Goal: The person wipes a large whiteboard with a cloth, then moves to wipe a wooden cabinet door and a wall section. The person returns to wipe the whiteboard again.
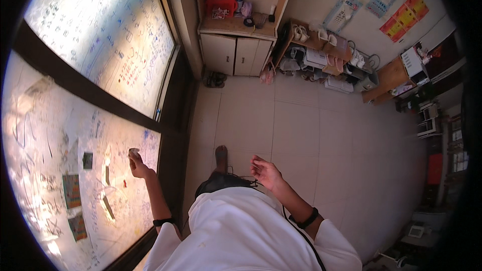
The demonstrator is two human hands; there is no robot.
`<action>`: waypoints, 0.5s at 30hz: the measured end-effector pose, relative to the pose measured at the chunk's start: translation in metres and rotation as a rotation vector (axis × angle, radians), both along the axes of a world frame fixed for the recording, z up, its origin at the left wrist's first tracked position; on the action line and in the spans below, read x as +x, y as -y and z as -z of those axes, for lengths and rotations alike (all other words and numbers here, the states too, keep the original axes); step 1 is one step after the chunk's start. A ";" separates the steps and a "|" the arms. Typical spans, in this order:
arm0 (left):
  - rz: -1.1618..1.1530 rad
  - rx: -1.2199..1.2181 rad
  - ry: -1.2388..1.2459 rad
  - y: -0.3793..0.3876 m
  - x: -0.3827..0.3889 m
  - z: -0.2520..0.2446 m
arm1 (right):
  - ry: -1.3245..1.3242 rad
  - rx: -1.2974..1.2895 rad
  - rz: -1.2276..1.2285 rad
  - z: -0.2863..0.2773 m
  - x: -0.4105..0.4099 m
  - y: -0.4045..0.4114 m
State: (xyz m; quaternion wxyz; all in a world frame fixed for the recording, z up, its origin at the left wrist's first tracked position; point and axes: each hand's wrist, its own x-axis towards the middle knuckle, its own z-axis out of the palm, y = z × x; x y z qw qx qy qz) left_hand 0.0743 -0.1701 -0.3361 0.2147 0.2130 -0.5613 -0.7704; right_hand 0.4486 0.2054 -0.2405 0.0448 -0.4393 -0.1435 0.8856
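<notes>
My left hand (138,167) is raised in front of a frosted window pane (124,131) covered in handwritten marks. Pinched in its fingertips is a small crumpled whitish piece (134,151), perhaps tissue or cloth. Whether that piece touches the pane I cannot tell. My right hand (266,173) hovers over the tiled floor (293,131), ahead of my white shirt (241,229). Its palm is turned up and its fingers are loosely bent and apart, with nothing clearly visible in them. Small dark picture stickers (71,191) and torn strips cling to the pane.
A dark window frame (94,82) divides the panes at my left. Ahead stands a white cabinet (235,54) with a red plastic basket (221,4) on its counter. A shoe rack (282,47) holding shoes and boxes lines the far wall. Dark shoes (215,79) lie by the cabinet.
</notes>
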 end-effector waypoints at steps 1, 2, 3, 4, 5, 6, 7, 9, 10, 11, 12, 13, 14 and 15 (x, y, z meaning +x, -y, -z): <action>0.003 -0.048 -0.027 -0.018 -0.006 0.002 | 0.004 0.017 0.023 0.000 -0.011 -0.009; -0.016 -0.067 0.007 -0.037 -0.013 0.004 | -0.010 0.021 0.045 0.000 -0.021 -0.020; -0.036 -0.083 0.038 -0.060 -0.020 0.005 | 0.028 0.029 0.080 -0.001 -0.031 -0.030; -0.001 -0.094 0.051 -0.086 -0.022 0.009 | -0.029 0.046 0.076 -0.001 -0.040 -0.040; 0.026 -0.103 0.085 -0.113 -0.020 0.012 | -0.027 0.061 0.083 -0.002 -0.048 -0.049; 0.157 -0.069 0.116 -0.142 -0.016 0.013 | 0.004 0.073 0.108 -0.004 -0.056 -0.058; 0.281 -0.045 0.174 -0.170 -0.010 0.013 | -0.037 0.088 0.080 -0.006 -0.062 -0.066; 0.507 -0.188 0.137 -0.230 0.005 0.006 | -0.056 0.109 0.073 -0.012 -0.073 -0.084; 0.678 -0.125 0.124 -0.258 0.017 -0.001 | -0.044 0.085 0.056 -0.017 -0.078 -0.093; 0.840 -0.081 0.179 -0.285 0.030 -0.011 | -0.084 0.117 0.008 -0.022 -0.083 -0.101; 0.995 -0.076 0.184 -0.310 0.042 -0.025 | -0.081 0.165 -0.017 -0.028 -0.088 -0.112; 1.142 -0.101 0.192 -0.338 0.049 -0.039 | -0.085 0.223 -0.043 -0.034 -0.093 -0.123; 1.257 -0.110 0.157 -0.362 0.059 -0.055 | -0.092 0.280 -0.065 -0.041 -0.098 -0.134; 1.364 -0.177 0.154 -0.383 0.069 -0.070 | -0.120 0.297 -0.049 -0.048 -0.102 -0.145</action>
